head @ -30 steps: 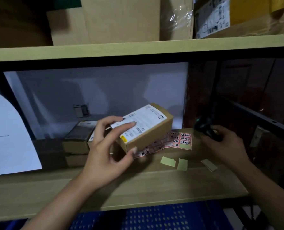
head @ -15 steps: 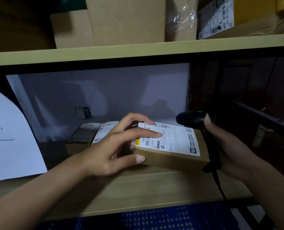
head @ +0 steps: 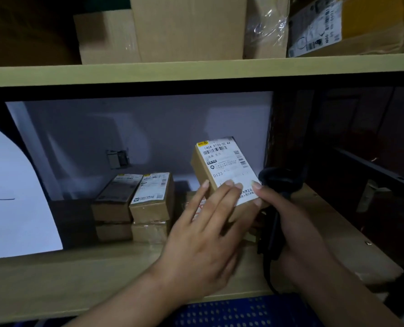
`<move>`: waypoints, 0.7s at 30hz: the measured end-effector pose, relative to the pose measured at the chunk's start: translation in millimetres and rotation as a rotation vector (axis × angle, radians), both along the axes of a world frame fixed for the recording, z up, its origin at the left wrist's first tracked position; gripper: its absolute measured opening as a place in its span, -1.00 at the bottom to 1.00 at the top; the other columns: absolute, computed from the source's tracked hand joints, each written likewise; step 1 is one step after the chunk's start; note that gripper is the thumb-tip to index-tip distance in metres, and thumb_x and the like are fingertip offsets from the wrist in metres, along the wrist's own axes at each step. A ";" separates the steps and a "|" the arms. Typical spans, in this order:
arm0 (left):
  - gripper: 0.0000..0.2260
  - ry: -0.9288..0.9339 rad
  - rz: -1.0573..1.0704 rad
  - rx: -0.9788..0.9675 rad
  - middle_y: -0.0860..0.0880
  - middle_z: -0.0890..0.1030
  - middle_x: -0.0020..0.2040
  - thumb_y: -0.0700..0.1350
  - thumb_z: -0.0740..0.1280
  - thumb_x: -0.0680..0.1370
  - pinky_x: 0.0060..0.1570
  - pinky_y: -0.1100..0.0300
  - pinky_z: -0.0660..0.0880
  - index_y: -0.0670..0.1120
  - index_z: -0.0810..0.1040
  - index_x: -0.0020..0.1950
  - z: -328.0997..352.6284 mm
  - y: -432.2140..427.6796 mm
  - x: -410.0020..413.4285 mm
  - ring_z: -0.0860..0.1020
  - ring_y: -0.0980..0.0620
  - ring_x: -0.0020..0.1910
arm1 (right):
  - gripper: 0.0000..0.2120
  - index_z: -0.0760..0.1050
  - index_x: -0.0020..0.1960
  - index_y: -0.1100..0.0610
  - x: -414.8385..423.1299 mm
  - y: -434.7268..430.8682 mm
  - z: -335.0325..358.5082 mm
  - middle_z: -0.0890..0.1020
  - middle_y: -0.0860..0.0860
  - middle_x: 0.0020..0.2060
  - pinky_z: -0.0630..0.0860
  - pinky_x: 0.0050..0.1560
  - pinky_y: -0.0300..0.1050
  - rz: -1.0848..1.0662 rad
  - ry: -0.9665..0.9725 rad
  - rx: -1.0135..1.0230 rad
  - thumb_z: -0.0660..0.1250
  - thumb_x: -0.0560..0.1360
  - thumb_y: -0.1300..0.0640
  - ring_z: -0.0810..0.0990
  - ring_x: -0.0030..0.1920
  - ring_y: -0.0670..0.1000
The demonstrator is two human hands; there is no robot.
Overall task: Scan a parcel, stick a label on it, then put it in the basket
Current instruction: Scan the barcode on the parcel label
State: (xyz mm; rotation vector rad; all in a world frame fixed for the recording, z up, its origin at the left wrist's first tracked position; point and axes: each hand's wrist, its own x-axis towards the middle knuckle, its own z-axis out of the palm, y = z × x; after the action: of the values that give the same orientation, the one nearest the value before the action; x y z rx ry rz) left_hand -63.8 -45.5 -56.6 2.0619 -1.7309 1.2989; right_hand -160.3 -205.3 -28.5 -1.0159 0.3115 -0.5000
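A small brown parcel [head: 222,161] with a white shipping label stands tilted on end over the shelf, label facing me. My left hand [head: 203,244] grips its lower part, fingertips flat on the label. My right hand [head: 297,232] is closed on the black handheld scanner [head: 281,180], whose head sits just right of the parcel; its thumb touches the parcel's lower right corner. A blue perforated basket [head: 231,312] shows at the bottom edge, below the shelf. A red-printed sticker sheet [head: 197,208] peeks out behind my left hand.
Two short stacks of similar labelled parcels [head: 153,197] [head: 116,199] stand on the wooden shelf board [head: 78,274] left of my hands. A white paper sheet [head: 12,197] hangs at far left. The upper shelf [head: 196,69] carries large cardboard boxes [head: 187,27]. A dark frame stands on the right.
The parcel has been turned from lying flat to standing on end with its label toward me. My right hand with the scanner has come in against its lower right corner.
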 end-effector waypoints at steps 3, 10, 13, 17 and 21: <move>-0.50 -0.036 -0.027 -0.151 -0.25 0.56 0.51 -0.12 0.37 0.62 0.52 -0.31 0.47 -0.11 0.45 0.57 -6.3 -2.3 11.2 0.46 -0.24 0.59 | -0.69 0.72 0.26 0.18 -4.2 14.2 3.3 0.82 0.17 0.11 0.73 0.09 0.13 -0.021 0.008 -0.060 0.49 0.55 0.08 0.82 0.07 0.14; -0.70 -0.183 -0.113 -0.255 -0.16 0.71 0.35 -0.20 0.40 0.68 0.44 -0.29 0.56 -0.16 0.65 0.43 -25.4 20.0 52.8 0.59 -0.24 0.46 | -0.64 0.59 -0.02 0.02 -26.7 15.0 16.3 0.61 -0.01 -0.41 0.51 -0.30 0.02 -0.393 0.018 -0.349 0.50 0.41 -0.23 0.56 -0.47 0.03; -0.72 -0.274 -0.102 -0.202 -0.08 0.71 0.37 -0.20 0.32 0.74 0.47 -0.15 0.53 -0.10 0.65 0.44 -38.0 28.5 67.7 0.58 -0.16 0.48 | -0.67 0.40 -0.08 0.18 -44.7 19.6 38.0 0.39 0.03 -0.55 0.26 -0.49 -0.23 -0.185 -0.017 -0.244 0.42 0.55 -0.05 0.27 -0.63 0.01; -0.66 -0.303 -0.129 -0.136 -0.06 0.69 0.39 -0.20 0.14 0.81 0.48 -0.04 0.49 -0.08 0.65 0.44 -47.7 33.1 73.5 0.56 -0.13 0.50 | -0.67 0.42 -0.15 0.26 -49.8 48.4 55.0 0.44 0.15 -0.51 0.32 -0.53 -0.30 0.040 -0.036 -0.205 0.43 0.45 0.01 0.25 -0.71 0.01; -0.66 -0.282 -0.163 -0.110 -0.08 0.70 0.38 -0.21 0.13 0.81 0.48 -0.06 0.51 -0.11 0.65 0.43 -49.3 32.9 74.1 0.57 -0.16 0.49 | -0.61 0.36 -0.23 0.28 -39.3 62.3 51.9 0.40 0.09 -0.57 0.28 -0.56 -0.30 0.079 0.007 -0.243 0.41 0.52 0.00 0.23 -0.70 0.01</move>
State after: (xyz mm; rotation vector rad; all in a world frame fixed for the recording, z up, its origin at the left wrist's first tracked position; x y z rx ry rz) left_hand 10.3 -12.6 -106.0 1.7061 -1.8437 1.6540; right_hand -199.6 -143.1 23.4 -1.2613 0.2195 -0.4704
